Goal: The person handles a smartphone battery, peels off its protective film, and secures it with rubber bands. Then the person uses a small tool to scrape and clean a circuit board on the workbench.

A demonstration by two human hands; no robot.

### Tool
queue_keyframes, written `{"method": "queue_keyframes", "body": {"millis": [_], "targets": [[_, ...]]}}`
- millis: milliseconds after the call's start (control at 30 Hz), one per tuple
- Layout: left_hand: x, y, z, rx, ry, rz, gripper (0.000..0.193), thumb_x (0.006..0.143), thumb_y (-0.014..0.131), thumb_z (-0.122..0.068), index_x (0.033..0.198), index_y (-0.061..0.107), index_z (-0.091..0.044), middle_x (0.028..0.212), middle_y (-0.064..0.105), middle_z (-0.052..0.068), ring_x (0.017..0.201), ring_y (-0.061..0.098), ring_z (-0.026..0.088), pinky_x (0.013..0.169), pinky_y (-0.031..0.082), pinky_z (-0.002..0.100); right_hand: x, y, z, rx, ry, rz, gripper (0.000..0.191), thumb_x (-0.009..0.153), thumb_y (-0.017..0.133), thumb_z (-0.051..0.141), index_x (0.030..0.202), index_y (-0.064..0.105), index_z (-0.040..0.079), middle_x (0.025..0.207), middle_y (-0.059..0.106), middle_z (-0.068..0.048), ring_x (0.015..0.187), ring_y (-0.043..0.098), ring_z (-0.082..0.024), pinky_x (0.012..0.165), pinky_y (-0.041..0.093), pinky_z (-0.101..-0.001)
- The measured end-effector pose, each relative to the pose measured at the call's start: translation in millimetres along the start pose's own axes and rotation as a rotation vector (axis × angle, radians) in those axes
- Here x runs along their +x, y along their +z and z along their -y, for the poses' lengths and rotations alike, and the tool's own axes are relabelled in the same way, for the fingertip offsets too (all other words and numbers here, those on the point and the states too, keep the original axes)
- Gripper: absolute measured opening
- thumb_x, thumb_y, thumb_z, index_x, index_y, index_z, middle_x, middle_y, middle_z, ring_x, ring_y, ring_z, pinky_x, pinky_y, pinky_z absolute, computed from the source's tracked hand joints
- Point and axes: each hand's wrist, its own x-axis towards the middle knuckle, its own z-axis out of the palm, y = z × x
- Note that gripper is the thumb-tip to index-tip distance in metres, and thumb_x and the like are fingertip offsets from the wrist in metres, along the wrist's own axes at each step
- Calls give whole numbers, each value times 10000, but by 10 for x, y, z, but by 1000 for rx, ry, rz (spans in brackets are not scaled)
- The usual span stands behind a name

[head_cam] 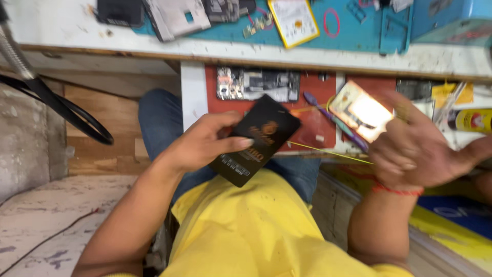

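Handling step underway: black card [256, 141] is pinched in left hand [202, 143]; right hand [415, 149], blurred, grip can't be told, beside glossy part [360, 111]. Next probably needs a steadier right-hand hold.

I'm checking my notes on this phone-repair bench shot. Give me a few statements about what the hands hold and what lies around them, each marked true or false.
1. The left hand holds a flat black rectangular card with gold print. True.
2. The right hand holds a pair of scissors. False: it holds a shiny, glaring flat panel.
3. A red thread band circles the right wrist. True.
4. The person wears a green shirt. False: the shirt is yellow.
5. An opened phone body lies on a red mat. True.
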Motion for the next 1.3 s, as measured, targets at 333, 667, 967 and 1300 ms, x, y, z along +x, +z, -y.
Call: {"method": "queue_keyframes", "body": {"millis": [333, 667, 967, 1300], "targets": [[149, 191, -149, 194, 16, -115, 210, 915, 747, -121, 1076, 719, 11, 935, 700, 56, 817, 651, 97, 720, 554, 277, 463, 962, -807, -1474, 187, 360, 381, 921, 745, 92, 1278, 639, 12, 831, 636, -35, 778, 606, -120, 719, 500, -264], [92, 421, 259, -7, 187, -330, 205, 995, 740, -120, 1116, 710, 42, 1003, 665, 13, 899, 632, 59, 804, 544, 231, 276, 518, -1351, -1150, -233, -371, 254, 970, 699, 42, 1218, 644, 38, 1063, 723, -51, 937, 709, -129, 782, 600, -303], [81, 551, 250, -7, 242, -221, 220, 1016, 694, -162, 1110, 707, 36, 999, 496, -29, 830, 506, 14, 718, 465, 204, 228, 289, -1455, -599, 24, -349, 164, 1109, 621, 73, 1218, 663, -42, 1115, 713, -94, 930, 669, -127, 791, 554, -280], [-100, 464, 291, -124, 300, -508, 341, 1048, 654, -211, 1200, 685, 92, 1364, 651, 211, 1107, 736, 239, 915, 653, 345, 241, 345, -1128, -724, -53, -309, 187, 1065, 638, 25, 1233, 653, -55, 1170, 733, -99, 1031, 702, -144, 916, 577, -283]]}}
